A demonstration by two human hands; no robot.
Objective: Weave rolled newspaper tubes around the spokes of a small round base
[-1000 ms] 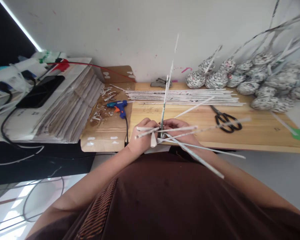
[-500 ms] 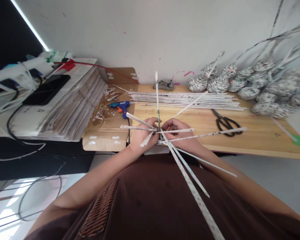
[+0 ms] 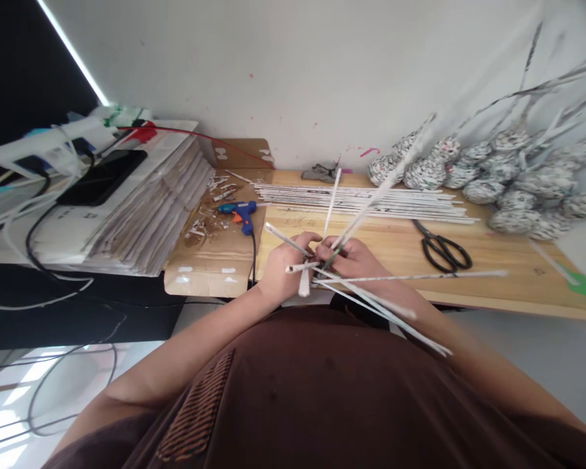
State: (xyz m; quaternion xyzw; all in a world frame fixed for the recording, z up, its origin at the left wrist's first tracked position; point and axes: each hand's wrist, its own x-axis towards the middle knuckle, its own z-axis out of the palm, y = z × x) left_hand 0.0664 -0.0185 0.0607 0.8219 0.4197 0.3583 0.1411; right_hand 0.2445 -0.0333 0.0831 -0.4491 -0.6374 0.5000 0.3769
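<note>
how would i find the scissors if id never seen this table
Start with the long, pale wooden tabletop. On it, to the right of the right hand, lie the scissors, their tips toward the row of white paper sticks. Black and looped at the near end, they stand out from the thin, pale sticks.

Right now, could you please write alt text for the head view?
A left hand and right hand hold splayed paper sticks at a wooden table. Beyond lies a row of sticks; a glue gun sits left, black scissors and woven paper balls right.
</note>
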